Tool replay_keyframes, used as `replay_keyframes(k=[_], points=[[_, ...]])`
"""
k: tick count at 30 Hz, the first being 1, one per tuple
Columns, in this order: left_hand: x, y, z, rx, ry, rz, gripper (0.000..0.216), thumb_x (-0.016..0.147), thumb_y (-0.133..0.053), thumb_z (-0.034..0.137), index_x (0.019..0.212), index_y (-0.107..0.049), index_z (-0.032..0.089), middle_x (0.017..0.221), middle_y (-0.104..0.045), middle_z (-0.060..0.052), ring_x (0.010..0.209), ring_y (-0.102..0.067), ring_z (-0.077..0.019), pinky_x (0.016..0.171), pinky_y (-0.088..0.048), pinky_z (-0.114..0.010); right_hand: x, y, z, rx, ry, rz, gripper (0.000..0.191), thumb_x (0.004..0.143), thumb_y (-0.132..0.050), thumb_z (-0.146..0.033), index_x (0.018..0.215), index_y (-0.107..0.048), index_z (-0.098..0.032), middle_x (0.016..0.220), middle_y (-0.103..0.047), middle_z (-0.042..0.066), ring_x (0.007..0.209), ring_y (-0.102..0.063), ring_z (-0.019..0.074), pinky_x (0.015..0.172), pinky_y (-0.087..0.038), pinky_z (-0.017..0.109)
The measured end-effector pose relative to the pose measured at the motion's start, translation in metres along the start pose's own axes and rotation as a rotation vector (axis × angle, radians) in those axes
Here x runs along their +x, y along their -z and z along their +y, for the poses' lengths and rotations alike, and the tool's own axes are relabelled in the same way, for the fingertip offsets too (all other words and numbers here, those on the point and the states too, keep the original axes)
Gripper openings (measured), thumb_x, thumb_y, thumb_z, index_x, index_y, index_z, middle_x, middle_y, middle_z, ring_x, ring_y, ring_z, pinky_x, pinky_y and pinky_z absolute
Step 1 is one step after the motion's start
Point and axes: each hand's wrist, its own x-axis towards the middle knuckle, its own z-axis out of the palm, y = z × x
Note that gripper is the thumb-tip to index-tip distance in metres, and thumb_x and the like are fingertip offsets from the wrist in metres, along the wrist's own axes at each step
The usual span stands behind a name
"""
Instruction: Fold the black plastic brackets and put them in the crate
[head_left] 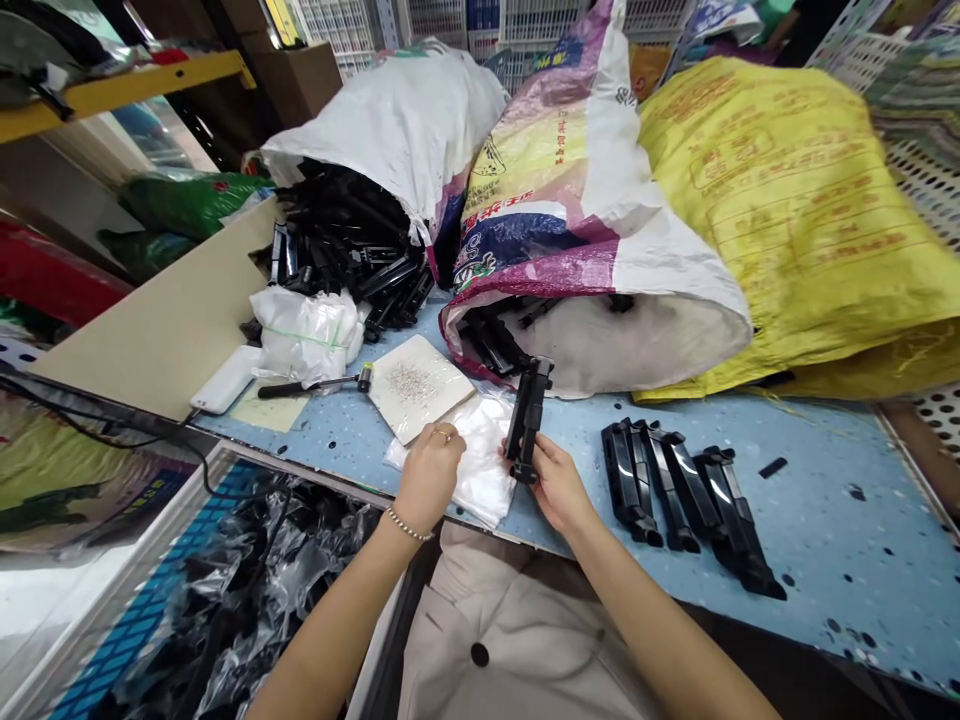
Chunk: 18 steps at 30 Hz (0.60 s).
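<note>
My right hand (556, 484) grips the lower end of a black plastic part (529, 415), which is long, ridged and held nearly upright. Curled fingers close my left hand (431, 470) at the near corner of a pale square board (420, 385) strewn with tiny bits; what the fingertips pinch, if anything, is hidden. Between both hands lies a stack of thin clear plastic bags (484, 470). Similar black parts (679, 490) rest side by side on the blue table to the right of my right hand.
A small black-handled hammer (315, 385), a white rectangular device (225, 380) and a white plastic bundle (307, 330) lie left. Behind stand a white sack (397, 120) spilling black parts, a printed sack (562, 200) and a yellow sack (787, 220). Below left sits a blue crate (124, 640) of bagged parts.
</note>
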Motion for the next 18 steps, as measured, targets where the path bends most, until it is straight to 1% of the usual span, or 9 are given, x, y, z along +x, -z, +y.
replay_keyframes(k=[1, 3, 6, 8, 10, 12, 14, 16, 18], points=[[-0.002, 0.006, 0.001, 0.098, -0.044, -0.002, 0.028, 0.077, -0.045, -0.001, 0.086, -0.066, 0.015, 0.101, -0.065, -0.011, 0.102, -0.059, -0.0231, 0.095, -0.047, -0.042, -0.006, 0.006, -0.003, -0.037, -0.006, -0.014, 0.032, 0.068, -0.079, -0.042, 0.084, -0.069, -0.016, 0.079, -0.072, 0.004, 0.067, -0.064, 0.0148, 0.065, -0.051, 0.027], [-0.004, 0.014, 0.001, 0.218, -0.120, -0.020, 0.039, 0.078, -0.044, -0.001, 0.105, -0.066, 0.015, 0.113, -0.063, -0.012, 0.107, -0.058, -0.0231, 0.097, -0.047, -0.042, -0.024, 0.021, -0.011, -0.083, -0.097, -0.133, 0.032, 0.069, -0.078, -0.042, 0.083, -0.067, -0.016, 0.076, -0.071, 0.005, 0.059, -0.061, 0.0133, 0.055, -0.049, 0.025], [-0.004, 0.018, 0.001, 0.139, -0.162, -0.038, 0.051, 0.077, -0.045, 0.001, 0.124, -0.058, 0.017, 0.125, -0.057, -0.011, 0.113, -0.056, -0.0206, 0.099, -0.048, -0.037, -0.052, 0.040, -0.016, -0.111, -0.342, -0.334, 0.029, 0.073, -0.076, -0.039, 0.081, -0.065, -0.014, 0.072, -0.070, 0.008, 0.053, -0.058, 0.0122, 0.043, -0.040, 0.020], [-0.005, 0.019, 0.003, 0.071, -0.161, -0.038, 0.054, 0.078, -0.046, 0.002, 0.130, -0.053, 0.017, 0.131, -0.053, -0.011, 0.119, -0.054, -0.0209, 0.101, -0.047, -0.037, -0.061, 0.045, -0.011, -0.087, -0.443, -0.352, 0.026, 0.077, -0.073, -0.038, 0.081, -0.064, -0.014, 0.069, -0.069, 0.008, 0.052, -0.058, 0.0114, 0.042, -0.039, 0.019], [-0.012, 0.020, 0.009, 0.046, -0.170, -0.045, 0.057, 0.080, -0.044, 0.003, 0.135, -0.048, 0.017, 0.136, -0.049, -0.013, 0.125, -0.049, -0.0218, 0.105, -0.044, -0.039, -0.059, 0.044, 0.000, -0.040, -0.494, -0.313, 0.024, 0.078, -0.072, -0.037, 0.079, -0.064, -0.015, 0.066, -0.068, 0.006, 0.050, -0.056, 0.0100, 0.044, -0.040, 0.019], [-0.024, 0.018, 0.020, 0.036, -0.221, -0.074, 0.062, 0.080, -0.041, 0.001, 0.140, -0.043, 0.019, 0.139, -0.047, -0.012, 0.129, -0.046, -0.0219, 0.108, -0.041, -0.041, -0.050, 0.039, 0.012, -0.007, -0.497, -0.256, 0.023, 0.076, -0.073, -0.036, 0.077, -0.063, -0.016, 0.064, -0.066, 0.005, 0.047, -0.053, 0.0089, 0.042, -0.039, 0.018], [-0.040, 0.010, 0.034, 0.012, -0.314, -0.158, 0.068, 0.079, -0.040, -0.001, 0.144, -0.036, 0.022, 0.141, -0.047, -0.011, 0.130, -0.045, -0.0211, 0.108, -0.042, -0.040, -0.040, 0.031, 0.021, 0.008, -0.461, -0.217, 0.024, 0.072, -0.075, -0.036, 0.075, -0.063, -0.016, 0.064, -0.064, 0.003, 0.045, -0.049, 0.0077, 0.040, -0.037, 0.018], [-0.056, -0.002, 0.047, -0.005, -0.388, -0.234, 0.073, 0.079, -0.040, -0.001, 0.147, -0.030, 0.024, 0.143, -0.045, -0.010, 0.130, -0.046, -0.0211, 0.107, -0.045, -0.038, -0.033, 0.022, 0.028, -0.044, -0.340, -0.176, 0.022, 0.070, -0.074, -0.034, 0.071, -0.061, -0.016, 0.060, -0.060, 0.000, 0.045, -0.045, 0.0071, 0.040, -0.035, 0.018], [-0.071, -0.010, 0.056, -0.005, -0.387, -0.246, 0.072, 0.080, -0.041, 0.001, 0.147, -0.029, 0.023, 0.143, -0.045, -0.011, 0.129, -0.047, -0.0218, 0.104, -0.047, -0.039, -0.036, 0.011, 0.029, -0.202, -0.155, -0.138, 0.016, 0.072, -0.070, -0.029, 0.069, -0.060, -0.017, 0.060, -0.058, -0.003, 0.049, -0.047, 0.0087, 0.044, -0.038, 0.019]])
